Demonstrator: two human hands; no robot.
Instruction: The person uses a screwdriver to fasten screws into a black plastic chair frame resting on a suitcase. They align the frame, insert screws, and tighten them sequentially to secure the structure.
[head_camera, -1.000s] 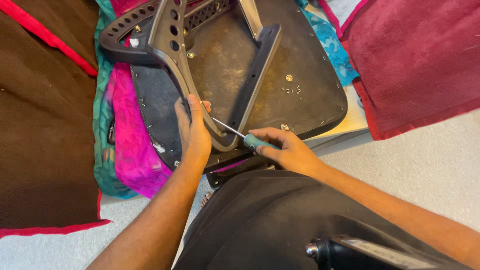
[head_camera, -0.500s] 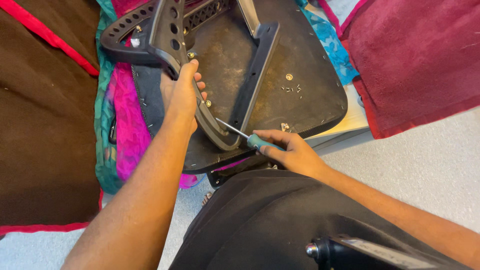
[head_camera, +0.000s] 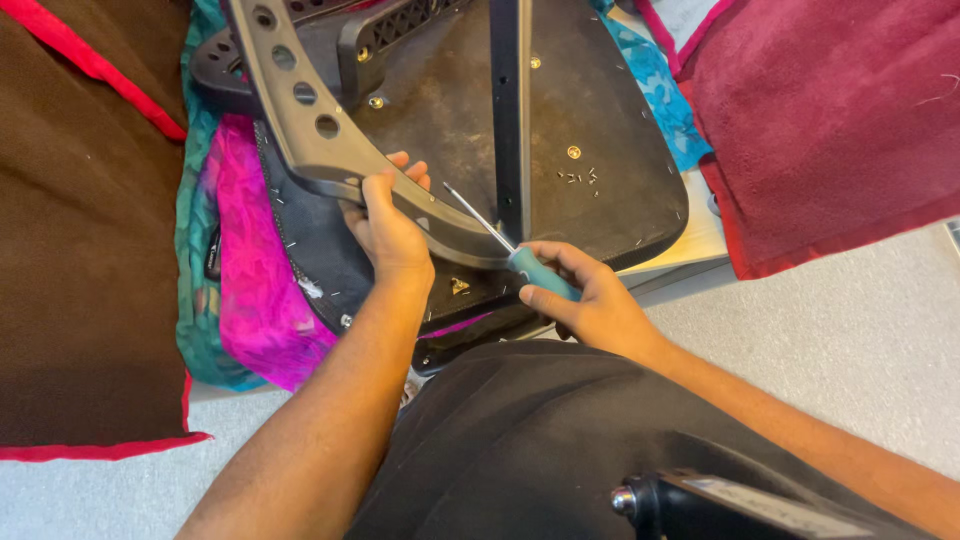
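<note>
Head view: left hand (head_camera: 385, 225) is wrapped around the grey armrest bracket (head_camera: 310, 120) at centre, fingers curled over its edge. Right hand (head_camera: 590, 300), at four o'clock from it, is clenched on the teal-handled screwdriver (head_camera: 520, 260), whose shaft points toward ten o'clock. Both work over the upturned chair seat (head_camera: 600, 130), which lies on the pink cloth (head_camera: 250, 290).
</note>
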